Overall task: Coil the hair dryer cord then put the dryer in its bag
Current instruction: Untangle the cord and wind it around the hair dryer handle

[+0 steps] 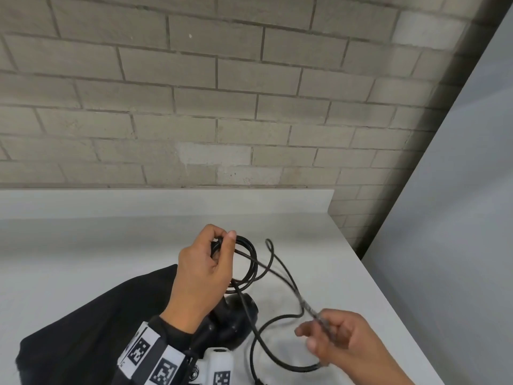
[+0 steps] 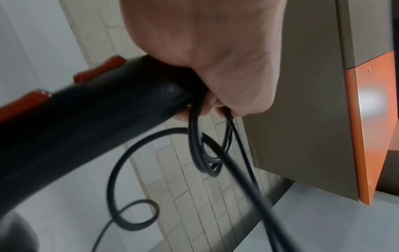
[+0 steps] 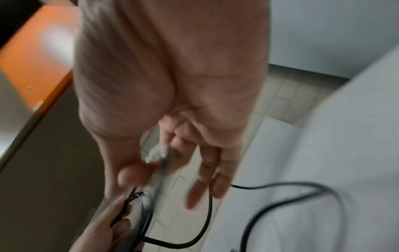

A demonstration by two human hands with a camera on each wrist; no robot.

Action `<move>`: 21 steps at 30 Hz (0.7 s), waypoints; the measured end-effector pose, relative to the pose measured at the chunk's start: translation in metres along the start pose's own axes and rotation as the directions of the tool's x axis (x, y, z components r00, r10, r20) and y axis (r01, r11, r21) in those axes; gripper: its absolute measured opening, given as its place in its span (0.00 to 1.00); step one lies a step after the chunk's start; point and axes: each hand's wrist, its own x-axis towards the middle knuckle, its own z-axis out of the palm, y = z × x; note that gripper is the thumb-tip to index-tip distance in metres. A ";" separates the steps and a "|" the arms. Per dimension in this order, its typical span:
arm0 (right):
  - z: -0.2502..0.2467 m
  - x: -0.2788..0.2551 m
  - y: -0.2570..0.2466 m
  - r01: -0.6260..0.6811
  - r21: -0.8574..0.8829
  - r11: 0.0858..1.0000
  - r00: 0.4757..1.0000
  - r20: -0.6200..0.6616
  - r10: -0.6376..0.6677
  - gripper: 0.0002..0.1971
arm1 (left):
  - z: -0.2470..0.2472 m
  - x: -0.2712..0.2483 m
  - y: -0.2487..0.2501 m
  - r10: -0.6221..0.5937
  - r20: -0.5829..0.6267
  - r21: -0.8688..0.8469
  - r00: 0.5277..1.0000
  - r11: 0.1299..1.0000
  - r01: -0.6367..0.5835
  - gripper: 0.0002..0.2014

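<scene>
My left hand (image 1: 222, 244) is raised over the white counter (image 1: 83, 245) and grips a small coil of the black cord (image 1: 248, 262); the coil's loops (image 2: 205, 150) hang below the fist. The black hair dryer (image 1: 238, 315) lies under my left wrist, its handle with red buttons (image 2: 86, 119) close to the palm. A black bag (image 1: 91, 315) lies at the left, partly under that arm. My right hand (image 1: 313, 339) is lower right; a blurred strand of cord (image 3: 162, 170) runs between its thumb and loosely curled fingers. Loose cord (image 1: 266, 329) loops across the counter between the hands.
A low white backsplash (image 1: 166, 201) and a grey brick wall (image 1: 222, 107) stand behind the counter. The counter's right edge (image 1: 388, 301) runs diagonally, with a grey panel (image 1: 458, 218) beyond it. An orange-edged cabinet (image 2: 367, 119) hangs overhead.
</scene>
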 end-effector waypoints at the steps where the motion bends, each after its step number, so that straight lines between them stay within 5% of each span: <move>1: -0.005 -0.003 0.012 0.023 0.160 0.987 0.999 -0.035 -0.017 0.15 | 0.000 0.000 0.000 -0.002 -0.002 -0.001 1.000 1.000 0.002 0.13; 3: -0.003 -0.007 0.023 0.118 0.506 0.854 0.990 0.010 -0.143 0.07 | 0.000 0.000 0.000 -0.001 -0.004 0.009 1.000 1.000 0.001 0.14; 6: -0.014 -0.012 0.032 0.169 0.575 0.801 0.984 -0.139 -0.108 0.06 | 0.001 -0.005 0.002 0.017 0.018 0.014 1.000 1.000 -0.017 0.13; 8: -0.017 -0.013 0.031 -0.016 0.427 0.904 1.000 0.009 0.014 0.15 | 0.003 -0.011 0.004 0.039 0.044 0.007 0.998 0.999 -0.039 0.13; 10: -0.030 -0.021 0.026 -0.074 -0.085 0.994 0.996 -0.057 0.069 0.23 | 0.005 -0.015 0.008 0.073 0.070 0.027 0.995 0.997 -0.076 0.13; 12: -0.041 -0.021 0.017 -0.062 -0.207 0.976 0.986 -0.164 0.028 0.28 | 0.006 -0.018 0.009 0.094 0.088 0.043 0.992 0.994 -0.098 0.13; 16: -0.040 -0.021 0.013 0.148 0.155 0.977 0.888 -0.456 -0.062 0.37 | 0.005 -0.015 0.009 0.076 0.055 0.040 0.996 0.996 -0.079 0.13; 18: -0.024 -0.020 0.014 0.248 0.490 0.836 0.888 -0.461 0.007 0.31 | 0.003 -0.010 0.006 0.041 0.016 0.027 0.999 0.999 -0.041 0.13; 21: -0.001 -0.021 0.016 0.163 0.635 0.755 0.931 -0.353 0.096 0.35 | 0.001 -0.001 0.002 -0.007 -0.022 0.019 1.000 1.000 0.008 0.11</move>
